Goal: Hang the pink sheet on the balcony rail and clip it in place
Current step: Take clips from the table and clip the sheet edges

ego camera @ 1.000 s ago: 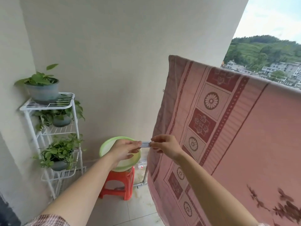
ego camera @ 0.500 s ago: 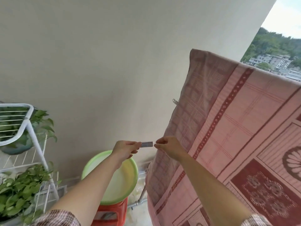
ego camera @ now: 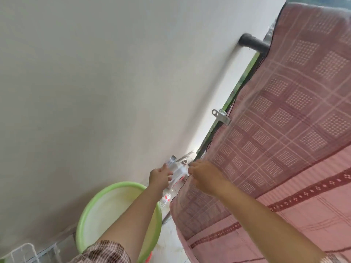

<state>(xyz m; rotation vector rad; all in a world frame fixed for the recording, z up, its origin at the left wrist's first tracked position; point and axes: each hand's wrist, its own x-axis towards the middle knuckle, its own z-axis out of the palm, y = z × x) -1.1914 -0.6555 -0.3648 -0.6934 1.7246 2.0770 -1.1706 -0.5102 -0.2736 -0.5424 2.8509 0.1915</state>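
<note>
Both of your bare hands meet at the left edge of the pink sheet [ego camera: 284, 130], low on the side that hangs toward you. The sheet, patterned with pale checks and dark red bands, is draped over the balcony rail [ego camera: 252, 43]. The rail is a dark tube that comes out from under the sheet's top left corner and ends at the plain wall [ego camera: 95, 92].

Your left hand [ego camera: 159, 176] is just left of the sheet's edge, its fingers curled round a small grey clip [ego camera: 171, 160]. The clip is smeared by motion, so you cannot tell whether it touches the cloth. Your right hand [ego camera: 204, 177] lies against the sheet's edge with its fingers bent toward the clip. The blur hides whether it pinches the cloth, the clip or neither, so its grip cannot be told.

A metal bracket [ego camera: 221, 116] juts out at the sheet's left edge, higher up than your hands. Left of the sheet, under your left forearm, stands a round green basin [ego camera: 121, 185]. A clear plastic bottle [ego camera: 166, 199] lies between the basin and the sheet's lower edge. A white wire rack [ego camera: 22, 251] sits well left of the sheet, in the bottom corner. A checked sleeve [ego camera: 102, 251] covers your left upper arm.
</note>
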